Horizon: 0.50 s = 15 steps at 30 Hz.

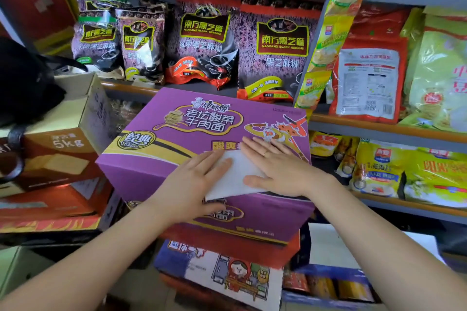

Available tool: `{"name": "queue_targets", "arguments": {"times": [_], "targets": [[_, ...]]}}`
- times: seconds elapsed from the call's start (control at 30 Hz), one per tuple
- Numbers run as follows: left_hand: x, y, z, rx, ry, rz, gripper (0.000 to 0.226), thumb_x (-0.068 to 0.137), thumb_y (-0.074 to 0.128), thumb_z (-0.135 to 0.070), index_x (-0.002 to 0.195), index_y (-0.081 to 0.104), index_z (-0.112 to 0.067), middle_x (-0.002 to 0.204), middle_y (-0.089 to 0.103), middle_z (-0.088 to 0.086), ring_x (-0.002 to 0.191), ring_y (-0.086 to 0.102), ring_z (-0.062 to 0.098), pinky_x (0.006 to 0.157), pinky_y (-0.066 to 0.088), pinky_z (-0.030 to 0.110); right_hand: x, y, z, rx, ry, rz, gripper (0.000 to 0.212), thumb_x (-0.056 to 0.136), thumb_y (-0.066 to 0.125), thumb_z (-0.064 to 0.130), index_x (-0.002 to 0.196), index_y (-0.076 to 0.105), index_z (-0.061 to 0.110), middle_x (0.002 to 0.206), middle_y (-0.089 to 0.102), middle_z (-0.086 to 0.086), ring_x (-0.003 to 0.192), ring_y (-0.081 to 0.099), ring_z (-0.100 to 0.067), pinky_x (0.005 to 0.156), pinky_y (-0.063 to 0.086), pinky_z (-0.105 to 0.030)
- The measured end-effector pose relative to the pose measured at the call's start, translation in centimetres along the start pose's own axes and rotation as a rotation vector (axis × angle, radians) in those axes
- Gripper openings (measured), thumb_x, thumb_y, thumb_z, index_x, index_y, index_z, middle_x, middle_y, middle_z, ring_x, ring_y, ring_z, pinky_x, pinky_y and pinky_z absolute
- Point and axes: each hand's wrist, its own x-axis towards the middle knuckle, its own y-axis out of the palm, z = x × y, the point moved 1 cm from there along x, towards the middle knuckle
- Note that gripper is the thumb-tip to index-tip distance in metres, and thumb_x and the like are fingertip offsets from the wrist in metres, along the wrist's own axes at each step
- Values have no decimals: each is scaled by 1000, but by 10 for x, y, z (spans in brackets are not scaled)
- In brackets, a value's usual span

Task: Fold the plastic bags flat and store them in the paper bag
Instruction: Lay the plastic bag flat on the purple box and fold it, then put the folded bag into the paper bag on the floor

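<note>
Both forearms are bare from the bottom edge of the view up to the wrists, with no sleeves, watch or bracelet showing. The left hand (192, 182) wears nothing. The right hand (275, 166) carries a thin, pale metal ring (263, 154) on one finger. The fingernails are short and unpainted.

1 plastic bag (236, 179), 2 hands, 1 purple box (177, 134), 4 sesame packs.
</note>
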Motion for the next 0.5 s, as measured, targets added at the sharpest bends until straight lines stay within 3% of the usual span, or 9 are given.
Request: {"name": "queue_targets", "arguments": {"times": [0.07,0.17,0.27,0.3,0.37,0.43,0.5], "targets": [[-7,7,-4,29,96,-230,58,65,70,-22,118,48,-11,119,62,15,107,49,28,84,48,37,-21,5,9,-38,12,11,112,66,28,88,147,-15,24,152,-25,12,139,-22,-2,117,-12,-33],[-13,8,-10,60,199,-438,25,75,51,-9,99,48,-14,108,69,7,98,50,23,75,42,34,-44,13,21,-117,58,14,123,66,59,73,147,-16,20,150,-28,9,141,-21,-7,117,-10,-34],[-18,6,-18,-82,223,-483,20,77,54,-12,95,48,-17,96,72,3,90,55,19,67,45,31,-65,18,30,67,108,-153,89,78,68,32,147,13,17,159,2,-1,146,2,-12,118,6,-26],[-23,4,-25,-176,210,-484,18,77,54,-17,95,49,-18,90,72,2,85,55,16,64,45,29,-74,20,30,192,128,-236,71,80,66,21,139,28,18,157,18,0,144,16,-13,114,17,-22],[-32,0,-42,-338,186,-456,16,78,53,-25,93,49,-20,78,70,2,76,53,11,58,39,23,-97,26,29,439,145,-381,37,80,63,6,105,47,28,141,44,9,130,41,-11,98,36,-21],[-41,3,-63,-400,180,-393,14,78,51,-30,90,48,-23,69,68,-2,68,54,10,51,36,21,-121,37,28,671,172,-521,38,78,64,1,82,49,36,119,57,21,119,52,-1,94,44,-24],[-44,12,-85,-390,202,-255,14,79,49,-35,90,51,-25,62,64,-8,53,55,6,41,35,18,-146,50,24,878,243,-613,36,78,65,5,77,60,41,101,67,26,109,58,2,91,47,-20]]}}
